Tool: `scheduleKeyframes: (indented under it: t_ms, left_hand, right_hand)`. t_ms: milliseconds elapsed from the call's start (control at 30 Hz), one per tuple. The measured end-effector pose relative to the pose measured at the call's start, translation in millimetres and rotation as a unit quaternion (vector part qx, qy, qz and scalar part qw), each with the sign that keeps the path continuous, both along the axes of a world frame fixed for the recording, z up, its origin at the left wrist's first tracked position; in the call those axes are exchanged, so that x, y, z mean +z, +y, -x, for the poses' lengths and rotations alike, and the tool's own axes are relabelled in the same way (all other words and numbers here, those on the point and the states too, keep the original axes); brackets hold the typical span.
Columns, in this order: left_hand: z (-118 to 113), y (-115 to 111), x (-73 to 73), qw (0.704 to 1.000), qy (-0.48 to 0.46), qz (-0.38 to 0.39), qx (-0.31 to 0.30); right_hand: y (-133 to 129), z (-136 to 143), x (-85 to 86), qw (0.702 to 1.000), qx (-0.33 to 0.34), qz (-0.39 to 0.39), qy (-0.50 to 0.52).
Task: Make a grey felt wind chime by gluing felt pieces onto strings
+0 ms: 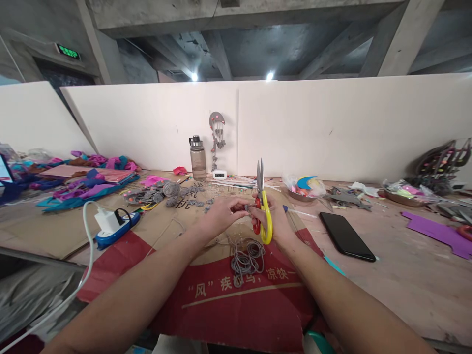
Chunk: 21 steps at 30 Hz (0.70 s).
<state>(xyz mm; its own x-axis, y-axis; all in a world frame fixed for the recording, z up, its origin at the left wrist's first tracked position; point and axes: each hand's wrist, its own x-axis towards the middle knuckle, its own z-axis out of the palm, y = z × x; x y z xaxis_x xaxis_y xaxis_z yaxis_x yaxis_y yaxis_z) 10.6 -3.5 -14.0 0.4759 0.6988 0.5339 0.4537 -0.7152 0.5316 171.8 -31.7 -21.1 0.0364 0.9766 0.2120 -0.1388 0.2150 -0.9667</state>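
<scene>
In the head view my right hand (275,211) has scissors (266,216) with one red and one yellow handle loop. Their blades point upward, close together. My left hand (226,214) is closed in a pinch close to the right fingertips. Between the two hands shows a small grey felt piece (246,207), partly covered by fingers; the left fingertips are on it. Below the hands, a tangle of grey cord (248,260) lies on the red printed cardboard (236,305). Beyond the left hand are small grey felt pieces (195,202) and a ball of grey yarn (171,189).
A black phone (346,236) lies at right. A blue-and-white power strip (117,231) with a white cable is at left. Behind stand a water bottle (198,160), a small digital clock (219,174) and a hanging grey moon ornament (217,120) before a white partition (332,128).
</scene>
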Motion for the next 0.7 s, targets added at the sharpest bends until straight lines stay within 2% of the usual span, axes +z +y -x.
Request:
scheduleKeyframes:
  t_ms: [233,367,467,533,600,700]
  left_hand:
    - [-1,0,-1.8,1.0,-0.011,0.011,0.024]
    - [-4,-5,1.0,1.0,-0.008,-0.006,0.016]
    - [-6,-6,-0.5,1.0,-0.02,0.001,0.005]
    - [-7,-4,-3.6,0.998,-0.051,0.033,-0.01]
    - [-7,-2,-7.0,0.988,-0.106,0.098,-0.048]
    - [-8,1,-9.5,0.954,-0.178,0.218,-0.1]
  right_hand:
    - [3,-3,-3.0,1.0,-0.005,-0.023,0.004]
    - [-2,0,1.6,0.999,-0.026,0.008,-0.016]
    - [-4,3,1.6,1.0,-0.021,-0.005,-0.021]
    - [-3,3,-0.2,1.0,-0.017,-0.015,-0.019]
    - [-1,3,-2.1,1.0,-0.014,-0.016,-0.014]
    - [1,1,-2.9,1.0,-0.013,-0.019,-0.004]
